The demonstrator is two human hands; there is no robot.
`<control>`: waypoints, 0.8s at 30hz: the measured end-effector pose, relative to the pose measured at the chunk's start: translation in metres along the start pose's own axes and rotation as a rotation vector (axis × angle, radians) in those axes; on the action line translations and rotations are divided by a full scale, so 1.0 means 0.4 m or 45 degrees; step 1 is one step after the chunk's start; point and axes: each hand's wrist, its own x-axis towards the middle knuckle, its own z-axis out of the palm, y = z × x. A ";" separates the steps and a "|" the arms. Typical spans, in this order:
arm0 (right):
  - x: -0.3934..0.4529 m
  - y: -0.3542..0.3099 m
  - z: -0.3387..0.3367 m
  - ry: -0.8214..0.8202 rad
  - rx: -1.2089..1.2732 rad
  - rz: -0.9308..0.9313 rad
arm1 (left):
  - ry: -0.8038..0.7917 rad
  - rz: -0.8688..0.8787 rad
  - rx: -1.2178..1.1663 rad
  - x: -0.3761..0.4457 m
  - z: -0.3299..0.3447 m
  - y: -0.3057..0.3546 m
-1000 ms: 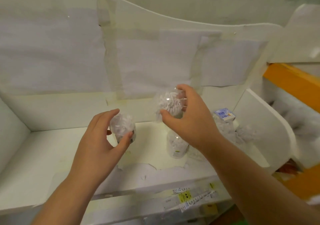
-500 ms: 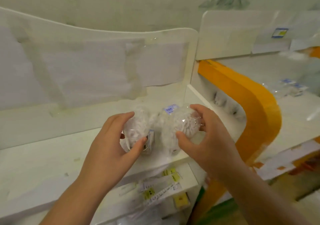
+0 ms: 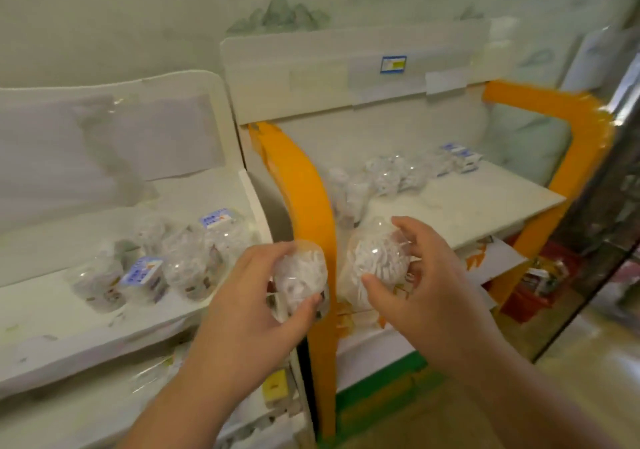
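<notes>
The left hand [image 3: 242,310] curls its fingers and thumb round a clear packet of white pieces [image 3: 300,280], held in the air before the orange shelf post [image 3: 304,185]. Just beside it, the right hand [image 3: 426,296] grips a second clear packet [image 3: 375,258] the same way. Farther off, more packets [image 3: 156,261] lie on the left shelf [image 3: 52,313], and others [image 3: 391,171] on the right shelf [image 3: 485,203].

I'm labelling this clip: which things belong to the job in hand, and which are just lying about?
Job: left hand gripping left clear pack; right hand gripping right clear pack.
Lying about: left-shelf packs; right-shelf packs; blue label; red basket.
</notes>
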 end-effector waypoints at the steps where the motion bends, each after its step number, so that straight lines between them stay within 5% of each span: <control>1: 0.000 0.027 -0.033 0.036 -0.016 0.027 | -0.024 -0.014 -0.037 0.005 0.038 0.029; 6: 0.029 0.155 -0.146 0.107 -0.038 0.174 | -0.159 0.018 -0.091 0.072 0.201 0.119; 16: 0.244 0.381 -0.224 0.028 -0.127 0.249 | -0.067 -0.147 -0.129 0.321 0.469 0.103; 24: 0.447 0.511 -0.234 -0.105 -0.132 0.284 | -0.149 -0.122 0.201 0.502 0.576 0.072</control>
